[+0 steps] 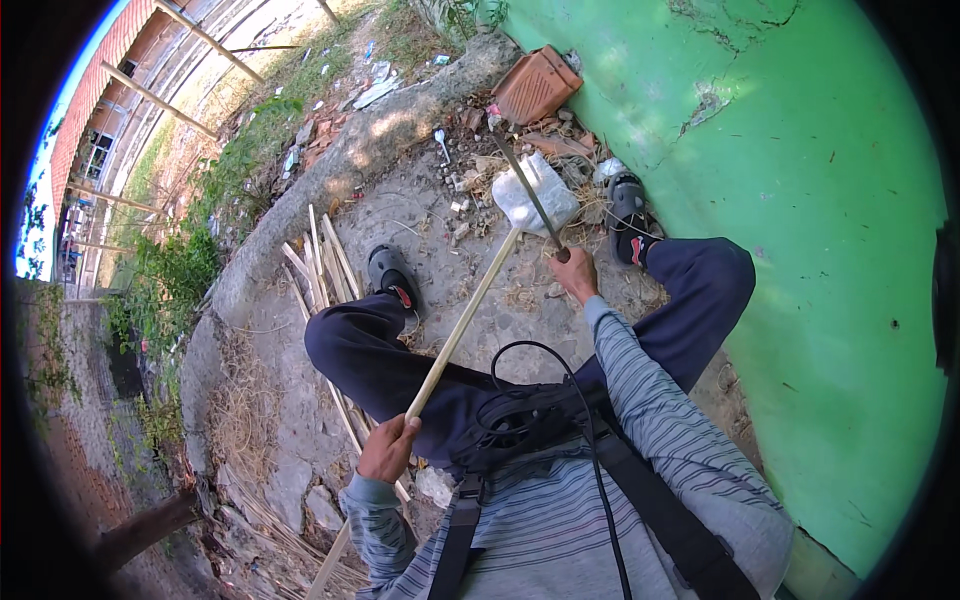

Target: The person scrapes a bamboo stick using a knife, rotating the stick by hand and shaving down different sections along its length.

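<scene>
My left hand (388,450) is closed around a long pale wooden strip, likely split bamboo (464,322), which runs slantwise across my lap. Its far end reaches a whitish block (535,192) on the ground, and its near end passes under my left forearm. A long-bladed knife (530,188) is gripped by its handle in my right hand (575,274). The dark blade points away and to the left, over the block and just beside the strip's far end. Whether the blade touches the strip or the block I cannot tell.
More pale strips (325,262) lie on the ground by my left leg. A green wall (800,230) rises close on the right. An orange-brown perforated brick (537,85) and rubble lie ahead, inside a low curved concrete edge (375,135). A black cable (605,480) hangs over my lap.
</scene>
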A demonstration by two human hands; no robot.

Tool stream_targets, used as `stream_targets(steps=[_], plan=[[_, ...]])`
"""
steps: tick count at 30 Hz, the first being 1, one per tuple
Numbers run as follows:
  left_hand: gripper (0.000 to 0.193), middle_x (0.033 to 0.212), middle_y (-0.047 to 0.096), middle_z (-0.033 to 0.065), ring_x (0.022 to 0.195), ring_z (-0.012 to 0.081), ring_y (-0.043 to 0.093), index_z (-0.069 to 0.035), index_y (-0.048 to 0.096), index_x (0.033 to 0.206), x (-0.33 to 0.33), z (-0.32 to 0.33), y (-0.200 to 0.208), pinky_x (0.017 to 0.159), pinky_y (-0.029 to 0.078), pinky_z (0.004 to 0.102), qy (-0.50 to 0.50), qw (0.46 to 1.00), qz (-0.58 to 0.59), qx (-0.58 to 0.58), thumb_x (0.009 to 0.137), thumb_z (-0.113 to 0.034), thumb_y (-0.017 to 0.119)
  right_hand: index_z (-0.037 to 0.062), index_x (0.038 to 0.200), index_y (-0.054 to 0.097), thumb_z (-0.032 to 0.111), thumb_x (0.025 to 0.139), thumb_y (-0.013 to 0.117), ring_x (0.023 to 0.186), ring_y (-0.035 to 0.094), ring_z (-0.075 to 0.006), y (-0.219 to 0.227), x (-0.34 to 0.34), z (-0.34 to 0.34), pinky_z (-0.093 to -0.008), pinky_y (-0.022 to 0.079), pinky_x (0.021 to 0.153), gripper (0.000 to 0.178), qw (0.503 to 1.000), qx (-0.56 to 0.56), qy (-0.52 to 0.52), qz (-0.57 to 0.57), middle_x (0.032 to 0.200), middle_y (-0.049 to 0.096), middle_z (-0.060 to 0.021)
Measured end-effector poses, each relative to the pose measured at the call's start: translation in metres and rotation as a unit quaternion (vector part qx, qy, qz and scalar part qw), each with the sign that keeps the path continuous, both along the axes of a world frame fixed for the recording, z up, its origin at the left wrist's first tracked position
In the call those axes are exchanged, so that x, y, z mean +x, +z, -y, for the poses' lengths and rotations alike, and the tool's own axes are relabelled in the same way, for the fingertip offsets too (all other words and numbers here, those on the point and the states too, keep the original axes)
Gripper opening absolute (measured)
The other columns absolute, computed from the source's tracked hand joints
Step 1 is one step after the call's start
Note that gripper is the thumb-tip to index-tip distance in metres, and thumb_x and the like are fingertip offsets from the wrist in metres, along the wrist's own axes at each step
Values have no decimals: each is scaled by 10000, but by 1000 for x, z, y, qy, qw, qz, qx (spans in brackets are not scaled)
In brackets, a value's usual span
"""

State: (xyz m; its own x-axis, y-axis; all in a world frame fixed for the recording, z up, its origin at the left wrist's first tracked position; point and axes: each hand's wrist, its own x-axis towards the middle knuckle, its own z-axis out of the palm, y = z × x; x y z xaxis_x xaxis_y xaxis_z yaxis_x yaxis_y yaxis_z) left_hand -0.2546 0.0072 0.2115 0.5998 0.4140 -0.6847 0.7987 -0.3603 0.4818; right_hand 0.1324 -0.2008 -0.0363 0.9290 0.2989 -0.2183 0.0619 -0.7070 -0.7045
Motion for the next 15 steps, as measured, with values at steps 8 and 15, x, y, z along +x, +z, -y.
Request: stream_targets(steps=[8, 15], plan=[[293, 694, 581, 228, 683, 460, 587, -45, 570, 890, 35, -65, 74, 613, 413, 544, -133, 954, 47, 265, 991, -320, 571, 58, 861, 754, 307, 888, 747, 447, 459, -51, 86, 3, -18, -265, 342, 412, 251, 915, 337, -118, -188, 576, 518, 57], [282, 664, 551, 223, 667, 443, 587, -28, 605, 987, 109, -130, 94, 603, 413, 508, -143, 926, 174, 304, 980, -309, 604, 70, 1260, 674, 249, 950, 718, 432, 329, 6, 215, 22, 2, -215, 280, 399, 361, 880, 455, -37, -133, 564, 393, 112]])
